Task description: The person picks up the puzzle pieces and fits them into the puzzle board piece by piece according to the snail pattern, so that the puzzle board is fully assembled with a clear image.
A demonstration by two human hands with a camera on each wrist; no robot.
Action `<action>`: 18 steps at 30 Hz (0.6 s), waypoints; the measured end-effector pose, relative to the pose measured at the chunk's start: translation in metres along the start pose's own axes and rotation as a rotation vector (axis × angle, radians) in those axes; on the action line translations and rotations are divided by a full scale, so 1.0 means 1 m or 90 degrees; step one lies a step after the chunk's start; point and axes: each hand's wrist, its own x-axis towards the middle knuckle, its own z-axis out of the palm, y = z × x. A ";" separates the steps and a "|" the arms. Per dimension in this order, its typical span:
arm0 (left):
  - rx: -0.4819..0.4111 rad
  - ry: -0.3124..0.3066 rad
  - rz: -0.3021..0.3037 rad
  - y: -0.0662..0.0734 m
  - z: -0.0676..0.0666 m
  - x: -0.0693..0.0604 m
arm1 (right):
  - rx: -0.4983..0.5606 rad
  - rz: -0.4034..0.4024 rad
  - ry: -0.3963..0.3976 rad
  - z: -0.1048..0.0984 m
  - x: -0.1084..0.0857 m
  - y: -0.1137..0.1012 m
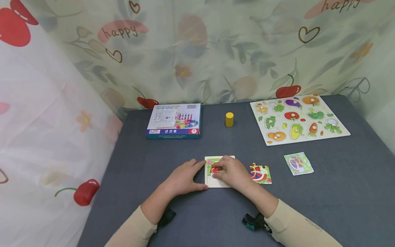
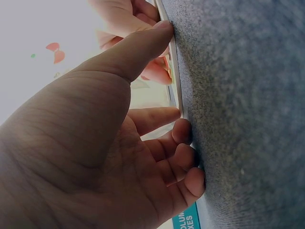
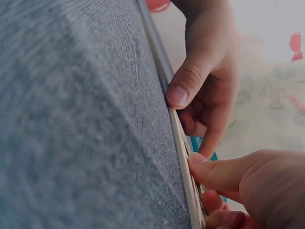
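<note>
In the head view a small pale wooden puzzle tray (image 1: 219,184) lies in front of me, with a green and red jigsaw piece (image 1: 210,170) in its upper left part. My left hand (image 1: 185,176) touches the tray's left side with thumb and index finger spread; its other fingers bend loosely, as the left wrist view shows. Over the tray, my right hand (image 1: 233,173) pinches a red puzzle piece (image 1: 215,169) between thumb and fingers, which hide most of it. Colourful jigsaw pieces (image 1: 261,174) lie right of the tray, partly behind my right forearm.
A small picture card (image 1: 298,164) lies further right. Behind it is a vegetable peg board (image 1: 303,118). A yellow cylinder (image 1: 229,119) stands at the back middle, and a bead set box (image 1: 174,121) lies at the back left. Curtains border the dark table (image 1: 139,164).
</note>
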 end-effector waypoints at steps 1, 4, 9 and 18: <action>0.000 0.000 0.001 0.000 0.000 0.000 | 0.000 0.003 0.003 0.000 0.000 0.000; -0.002 0.001 0.002 0.000 0.000 0.000 | -0.002 0.010 0.014 0.001 -0.002 -0.002; -0.002 0.000 0.001 0.000 0.000 -0.001 | -0.027 -0.016 0.028 0.003 -0.005 -0.001; 0.003 0.001 0.000 0.001 0.000 0.000 | -0.054 -0.054 0.040 0.005 -0.006 0.002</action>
